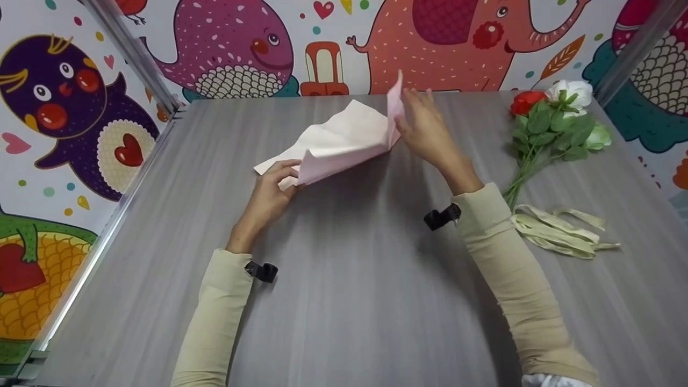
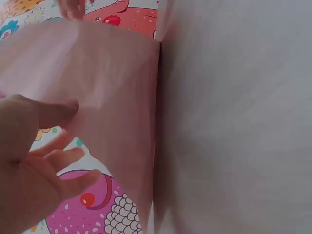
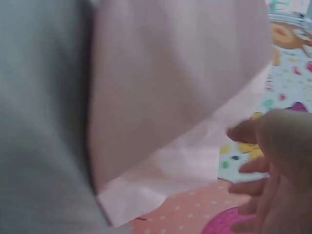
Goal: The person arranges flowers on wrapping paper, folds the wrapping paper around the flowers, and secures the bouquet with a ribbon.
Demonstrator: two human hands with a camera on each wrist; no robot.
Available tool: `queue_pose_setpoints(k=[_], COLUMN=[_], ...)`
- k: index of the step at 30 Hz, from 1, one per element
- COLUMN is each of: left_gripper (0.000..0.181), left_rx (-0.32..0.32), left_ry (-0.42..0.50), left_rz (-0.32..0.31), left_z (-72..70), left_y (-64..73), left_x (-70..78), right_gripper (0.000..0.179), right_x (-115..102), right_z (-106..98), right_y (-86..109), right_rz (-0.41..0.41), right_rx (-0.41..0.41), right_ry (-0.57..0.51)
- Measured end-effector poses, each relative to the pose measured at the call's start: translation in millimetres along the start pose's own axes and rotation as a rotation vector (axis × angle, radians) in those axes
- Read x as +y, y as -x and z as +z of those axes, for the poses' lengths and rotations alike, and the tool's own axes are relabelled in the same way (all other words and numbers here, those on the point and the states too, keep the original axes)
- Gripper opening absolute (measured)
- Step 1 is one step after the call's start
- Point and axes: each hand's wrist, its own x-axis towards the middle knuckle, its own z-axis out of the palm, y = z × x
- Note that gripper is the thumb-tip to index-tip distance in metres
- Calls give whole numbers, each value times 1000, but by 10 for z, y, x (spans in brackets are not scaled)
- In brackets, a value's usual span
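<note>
A sheet of wrapping paper, cream on one side and pale pink on the other, stands half folded on the table with its right part bent up into a flap. At its near left corner my left hand pinches the edge. In the left wrist view, the thumb of the left hand lies on the pink face, with the other fingers spread below and partly behind it. Beside the raised flap is my right hand. In the right wrist view, the right hand's fingers are extended and apart, its thumb close to the paper's edge.
Artificial flowers in red, white and pale green, with green stems, lie at the right. Nearer, a loose pale ribbon lies beside the right sleeve. Cartoon-printed wall panels border the grey table at the back and sides.
</note>
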Motion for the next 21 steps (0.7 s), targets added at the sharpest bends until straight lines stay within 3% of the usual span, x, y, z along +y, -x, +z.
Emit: queue_pose_setpoints(k=[3,5,8,13,17,21], left_gripper=[20,26,33,44,50,40], left_rx=[-89,-150,-230,-347,-426,-477], left_ry=[-7,-13,-27,-76,-147,-235], left_rz=[25,34,42,17,-56,-165], left_z=[28,43,56,39,31,43], left_y=[22,37,56,80,91,85], left_x=[-7,-25,-59,-100,-92,0], right_gripper=[58,56,58,63,65,63], right_x=[-14,4,105,476,764,868], right_z=[-80,-98,-79,71,201,254], right_y=[43,70,115,140,143,179], right_rz=[22,35,57,35,6,21], right_rx=[61,45,-70,-344,-493,-587], right_ry=[-37,-39,5,118,200,243])
